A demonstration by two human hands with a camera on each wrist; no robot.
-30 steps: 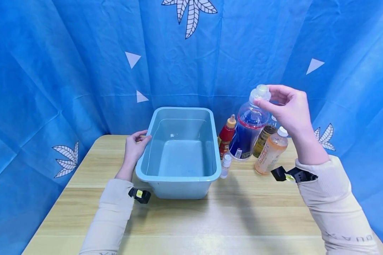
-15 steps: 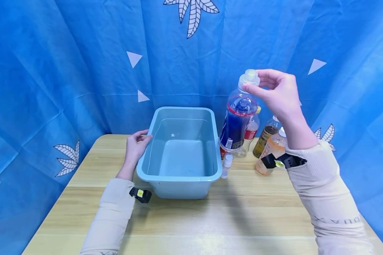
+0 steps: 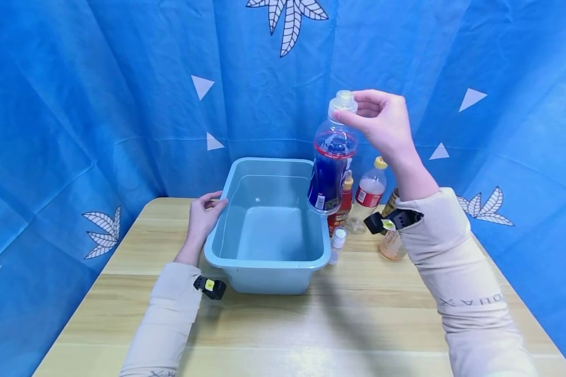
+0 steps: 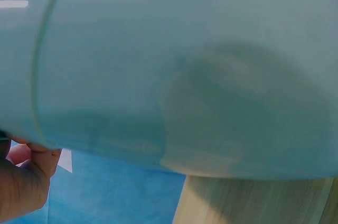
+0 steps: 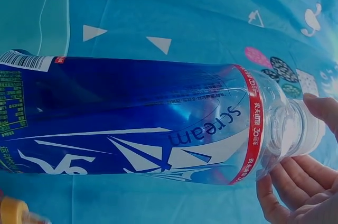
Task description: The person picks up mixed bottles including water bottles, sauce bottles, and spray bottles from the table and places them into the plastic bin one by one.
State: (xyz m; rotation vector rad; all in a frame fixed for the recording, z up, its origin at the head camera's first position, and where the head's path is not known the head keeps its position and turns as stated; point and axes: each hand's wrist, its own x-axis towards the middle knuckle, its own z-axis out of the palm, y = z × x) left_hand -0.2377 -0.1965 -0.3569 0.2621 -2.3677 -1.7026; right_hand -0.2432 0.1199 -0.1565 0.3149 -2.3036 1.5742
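My right hand [image 3: 382, 118] pinches the clear cap of a blue sports drink bottle [image 3: 331, 167] and holds it up off the table. The bottle hangs nearly upright, its base overlapping the right rim of the light blue plastic basin [image 3: 266, 264] in the head view. In the right wrist view, the bottle [image 5: 137, 118] shows a red band and the word "scream"; thumb and fingers are around its cap. At the basin's left rim, my left hand [image 3: 203, 214] grips the edge between thumb and fingers. The left wrist view is mostly filled by the basin wall [image 4: 132, 76].
Right of the basin stand a red sauce bottle [image 3: 341, 212], a small clear bottle with a white cap [image 3: 338, 243], a yellow-capped bottle with a red label [image 3: 370, 191], and an orange drink bottle [image 3: 391, 247] partly hidden by my wrist. A blue curtain [image 3: 160, 94] backs the wooden table [image 3: 273, 335].
My right hand has lifted the sports drink bottle off the table and carried it left to the basin's right rim. The yellow-capped bottle has come into view. My left hand stays on the basin.
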